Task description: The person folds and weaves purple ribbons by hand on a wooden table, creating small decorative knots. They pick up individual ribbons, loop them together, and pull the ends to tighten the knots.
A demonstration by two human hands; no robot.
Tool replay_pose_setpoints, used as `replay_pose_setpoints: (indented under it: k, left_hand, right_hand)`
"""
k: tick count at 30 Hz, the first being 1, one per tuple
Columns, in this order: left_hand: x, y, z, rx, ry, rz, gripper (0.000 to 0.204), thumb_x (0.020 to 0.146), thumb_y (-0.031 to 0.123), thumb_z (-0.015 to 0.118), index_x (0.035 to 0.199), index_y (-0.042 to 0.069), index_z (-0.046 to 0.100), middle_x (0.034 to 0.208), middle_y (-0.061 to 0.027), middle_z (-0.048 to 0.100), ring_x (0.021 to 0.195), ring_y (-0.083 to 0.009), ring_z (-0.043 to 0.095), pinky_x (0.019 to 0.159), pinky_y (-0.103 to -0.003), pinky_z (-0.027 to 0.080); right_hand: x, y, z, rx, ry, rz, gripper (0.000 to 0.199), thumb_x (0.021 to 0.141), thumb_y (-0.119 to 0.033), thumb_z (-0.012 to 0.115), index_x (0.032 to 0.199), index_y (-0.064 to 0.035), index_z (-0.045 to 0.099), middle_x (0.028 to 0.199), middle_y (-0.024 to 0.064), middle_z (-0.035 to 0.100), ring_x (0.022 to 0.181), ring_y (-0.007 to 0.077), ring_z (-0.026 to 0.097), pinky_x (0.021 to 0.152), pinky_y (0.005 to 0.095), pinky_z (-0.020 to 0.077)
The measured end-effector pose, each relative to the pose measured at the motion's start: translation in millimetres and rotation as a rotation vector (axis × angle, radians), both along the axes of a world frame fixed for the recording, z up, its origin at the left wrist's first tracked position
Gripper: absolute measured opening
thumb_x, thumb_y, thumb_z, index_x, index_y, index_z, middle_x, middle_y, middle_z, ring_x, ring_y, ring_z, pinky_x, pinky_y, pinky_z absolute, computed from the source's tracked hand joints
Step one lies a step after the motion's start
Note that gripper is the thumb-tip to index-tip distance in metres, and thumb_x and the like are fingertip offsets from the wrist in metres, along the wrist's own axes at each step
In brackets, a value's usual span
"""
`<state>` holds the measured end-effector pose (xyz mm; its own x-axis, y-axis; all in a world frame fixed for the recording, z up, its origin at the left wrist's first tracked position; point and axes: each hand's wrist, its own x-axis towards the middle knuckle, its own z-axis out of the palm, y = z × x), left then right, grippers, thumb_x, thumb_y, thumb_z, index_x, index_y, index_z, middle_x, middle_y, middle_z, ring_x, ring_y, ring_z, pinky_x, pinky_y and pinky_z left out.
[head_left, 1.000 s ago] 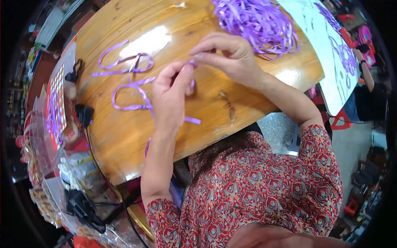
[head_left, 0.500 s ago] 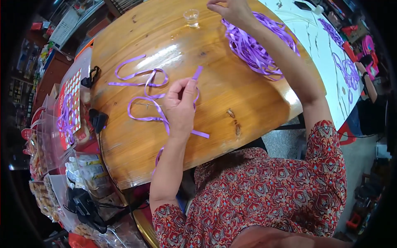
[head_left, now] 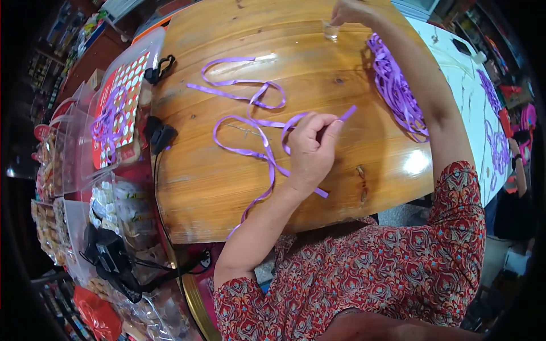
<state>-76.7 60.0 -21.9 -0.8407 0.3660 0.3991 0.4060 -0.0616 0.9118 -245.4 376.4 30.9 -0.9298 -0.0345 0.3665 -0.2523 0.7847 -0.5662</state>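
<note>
My left hand is closed in a pinch on a purple ribbon, whose short end sticks out past thumb and forefinger. From there the ribbon winds in loose loops over the wooden table and runs down toward the near edge, partly behind my left forearm. My right hand is at the far side, fingers drawn together with the tips at the rim of a small clear cup of clear liquid. Whether those fingertips hold anything is hidden. A thin wire-like thing lies among the loops.
A big heap of purple ribbon lies beneath my right forearm. On the left are plastic tubs, a red dotted sheet with ribbon on it, and black straps. A white marbled table adjoins on the right, with another person's arm beyond.
My right hand has come down to the cup from beside it. The view has shifted, so the table sits further right; my left hand keeps its pinch on the ribbon.
</note>
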Motion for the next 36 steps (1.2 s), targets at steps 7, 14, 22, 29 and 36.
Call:
replay_pose_setpoints:
  k: [7,14,22,29,36]
  left_hand:
    - [-1,-3,5,0.028,-0.036,-0.003,0.006,0.08,0.004,0.062,0.079,-0.001,0.061,0.064,-0.0066,0.052,0.057,-0.0146,0.049,0.052,-0.027,0.038]
    - [-2,-1,-4,0.097,-0.16,-0.015,0.008,0.08,0.006,0.062,0.078,-0.001,0.06,0.063,-0.0042,0.051,0.055,-0.0122,0.047,0.05,-0.026,0.036]
    - [-16,-24,12,0.273,-0.588,0.042,0.01,0.086,0.012,0.062,0.085,0.002,0.063,0.067,0.0047,0.054,0.057,-0.0001,0.042,0.047,-0.017,0.032]
    - [-16,-18,15,0.32,-0.528,-0.053,0.012,0.086,0.012,0.061,0.089,0.001,0.065,0.074,0.0032,0.059,0.063,-0.0015,0.048,0.054,-0.017,0.037]
    - [-5,-19,21,0.253,-0.45,-0.238,0.013,0.087,0.009,0.058,0.093,-0.001,0.065,0.072,0.0009,0.06,0.063,-0.0035,0.05,0.055,-0.017,0.038]
  right_hand:
    - [42,-44,37,-0.262,-0.023,0.163,0.018,0.079,-0.01,0.058,0.093,0.0003,0.059,0.07,0.0073,0.061,0.062,0.0159,0.061,0.055,0.0298,0.0485]
    - [85,-104,86,-0.517,-0.063,0.248,0.027,0.082,-0.01,0.056,0.107,0.0015,0.058,0.071,0.0062,0.062,0.064,0.0118,0.062,0.056,0.0256,0.0486]
    - [39,-84,50,0.337,0.097,-0.017,0.017,0.078,-0.016,0.063,0.09,-0.0043,0.068,0.082,0.0098,0.068,0.077,0.0234,0.064,0.068,0.0339,0.0489]
    - [159,-141,37,0.21,0.354,0.599,0.018,0.078,-0.009,0.063,0.095,-0.0036,0.066,0.096,0.0085,0.064,0.088,0.0233,0.059,0.076,0.0305,0.0466]
    - [190,-145,29,0.436,0.322,0.484,0.017,0.074,-0.01,0.06,0.089,-0.0056,0.066,0.087,0.0079,0.059,0.084,0.0259,0.055,0.072,0.0361,0.0453]
